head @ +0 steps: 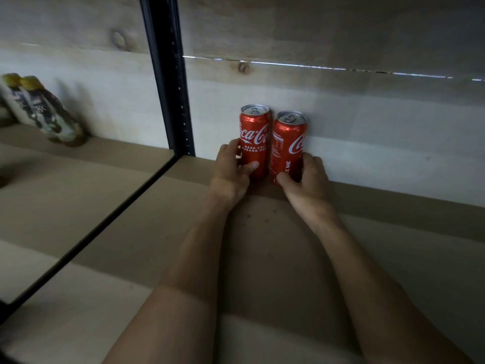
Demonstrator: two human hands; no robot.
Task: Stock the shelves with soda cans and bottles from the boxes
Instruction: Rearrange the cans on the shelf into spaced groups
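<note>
Soda cans: two red ones, upright and side by side on the shelf, right of the black post and close against the wooden back panel. I can't tell whether they touch.
Left hand: it grips the can nearer the post. The thumb lies across the front low down and the fingers curl round the post side.
Right hand: it grips the right can, the one farther from the post. The thumb is on the lower front and the other fingers wrap round the far side.
Cans to fingers: both grips sit low, so the labels and tops stand clear above the knuckles. The inner sides, where can meets can, are free of fingers.
Stage: both bases look down on the board, so by my reading this is the placing step, with letting go yet to come.
Risk one: these are tall, slim cans. A finger that drags as it opens could tip one forward off the panel.
Risk two: pulling the hands back together could clip the neighbouring can, and with the pair this close one knock could topple both.
Risk three: a push toward the post would leave the row crooked.
Bottles: a pair with yellow caps stands on the other side of the post, well apart from the cans. They are blurred and appear to lean.
</note>
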